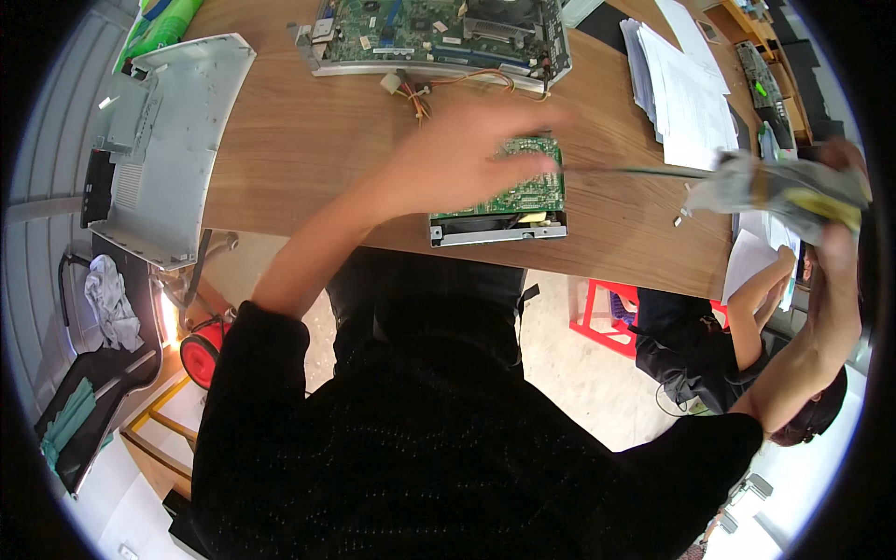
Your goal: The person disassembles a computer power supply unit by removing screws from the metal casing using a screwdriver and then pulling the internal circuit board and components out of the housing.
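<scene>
My left hand (467, 159) hangs over a drive unit (499, 235), a metal box with a green circuit board on top, near the table's front edge. Its fingers are stretched out and slightly smeared by motion, with thumb and forefinger apart. My right hand (837, 241) is raised at the far right, wrapped round a long-shafted tool (784, 194) with a blurred grey and yellow body. The thin dark shaft points left and ends close to my left thumb; I cannot tell whether they touch. Part of the circuit board is hidden under my left hand.
An open computer chassis (439, 42) with a green motherboard lies at the back, its loose wires (415, 93) trailing forward. A metal case cover (173, 159) stands at the left. Paper stacks (686, 103) lie at the right, near another person's arm (749, 303).
</scene>
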The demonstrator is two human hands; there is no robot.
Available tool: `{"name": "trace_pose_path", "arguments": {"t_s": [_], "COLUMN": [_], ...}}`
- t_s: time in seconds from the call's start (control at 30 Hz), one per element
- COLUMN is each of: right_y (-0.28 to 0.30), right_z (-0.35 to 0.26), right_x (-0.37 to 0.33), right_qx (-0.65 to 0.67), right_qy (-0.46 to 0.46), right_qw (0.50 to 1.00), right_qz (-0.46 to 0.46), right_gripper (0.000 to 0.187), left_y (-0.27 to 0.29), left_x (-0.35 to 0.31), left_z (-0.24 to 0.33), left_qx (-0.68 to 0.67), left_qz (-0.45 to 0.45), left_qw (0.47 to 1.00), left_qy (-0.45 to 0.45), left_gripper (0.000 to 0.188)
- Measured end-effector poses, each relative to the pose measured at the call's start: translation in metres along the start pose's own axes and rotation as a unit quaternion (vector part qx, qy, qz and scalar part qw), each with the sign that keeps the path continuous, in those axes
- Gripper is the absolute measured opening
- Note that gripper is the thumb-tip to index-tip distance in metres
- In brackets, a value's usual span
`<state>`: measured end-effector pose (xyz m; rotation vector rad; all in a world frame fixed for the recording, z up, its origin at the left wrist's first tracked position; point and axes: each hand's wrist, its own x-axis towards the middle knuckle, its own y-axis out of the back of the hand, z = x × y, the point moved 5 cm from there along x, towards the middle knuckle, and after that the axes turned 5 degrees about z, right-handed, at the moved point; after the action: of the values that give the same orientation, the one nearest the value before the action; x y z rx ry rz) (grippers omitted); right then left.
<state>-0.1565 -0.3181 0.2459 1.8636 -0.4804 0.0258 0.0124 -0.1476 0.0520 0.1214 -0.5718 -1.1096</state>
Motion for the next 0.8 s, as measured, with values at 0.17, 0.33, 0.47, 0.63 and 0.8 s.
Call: {"name": "trace_pose_path", "arguments": {"t_s": [0.17, 0.33, 0.47, 0.63, 0.8], "right_y": [0.010, -0.087, -0.218, -0.249, -0.248], "right_z": [0.106, 0.152, 0.091, 0.063, 0.053], "right_x": [-0.031, -0.025, -0.043, -0.058, -0.053], "right_qx": [0.525, 0.682, 0.493, 0.544, 0.505], "right_qy": [-0.089, -0.147, -0.381, -0.367, -0.322], "right_qw": [0.827, 0.706, 0.745, 0.688, 0.750], "right_qz": [0.182, 0.121, -0.240, -0.310, -0.280], "right_gripper": [0.045, 0.048, 0.064, 0.056, 0.062], "left_y": [0.034, -0.004, -0.004, -0.009, -0.008], "left_x": [-0.095, -0.134, -0.126, -0.116, -0.130], "left_z": [-0.052, -0.061, -0.053, -0.051, -0.045], "left_qx": [-0.024, -0.053, -0.015, -0.059, -0.128], "left_qz": [0.292, 0.202, 0.177, 0.175, 0.228], "left_qw": [0.934, 0.917, 0.927, 0.928, 0.926], "left_qy": [0.207, 0.341, 0.330, 0.323, 0.271], "left_gripper": [0.048, 0.056, 0.061, 0.065, 0.077]}}
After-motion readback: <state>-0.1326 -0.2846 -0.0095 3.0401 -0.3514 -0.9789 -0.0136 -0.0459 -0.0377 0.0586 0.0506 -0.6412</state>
